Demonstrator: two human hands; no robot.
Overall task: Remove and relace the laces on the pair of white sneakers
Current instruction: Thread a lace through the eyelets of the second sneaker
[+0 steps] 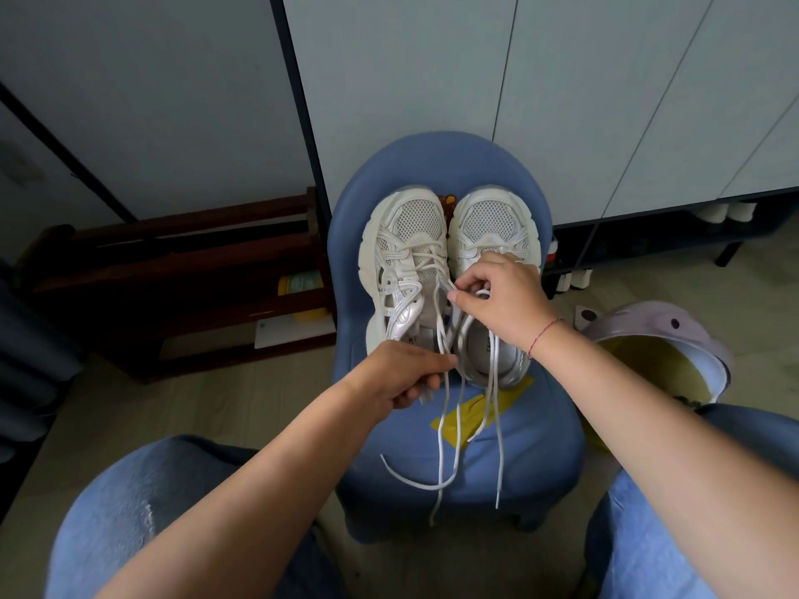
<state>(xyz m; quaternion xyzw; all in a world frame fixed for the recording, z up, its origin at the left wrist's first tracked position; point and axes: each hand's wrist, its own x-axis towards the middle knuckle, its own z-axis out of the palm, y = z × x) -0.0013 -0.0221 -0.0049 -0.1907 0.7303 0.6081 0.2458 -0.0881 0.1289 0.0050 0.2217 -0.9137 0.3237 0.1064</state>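
Note:
Two white sneakers stand side by side, toes away from me, on a small blue chair [540, 447]. The left sneaker [404, 252] is still laced across its lower eyelets. My right hand [497, 302] lies over the right sneaker [490, 227] and pinches a lace at the left sneaker's upper eyelets. My left hand [404, 376] grips the heel tab or tongue end of the left sneaker, with a lace passing beside its fingers. Loose white laces [441, 469] trail down over the seat toward me.
A yellow tape patch [471, 419] is stuck on the seat. A dark wooden rack [181, 274] stands on the left, a pale cabinet [519, 80] behind the chair, a lilac and yellow object [657, 343] on the floor at right. My knees in blue jeans [129, 503] flank the chair.

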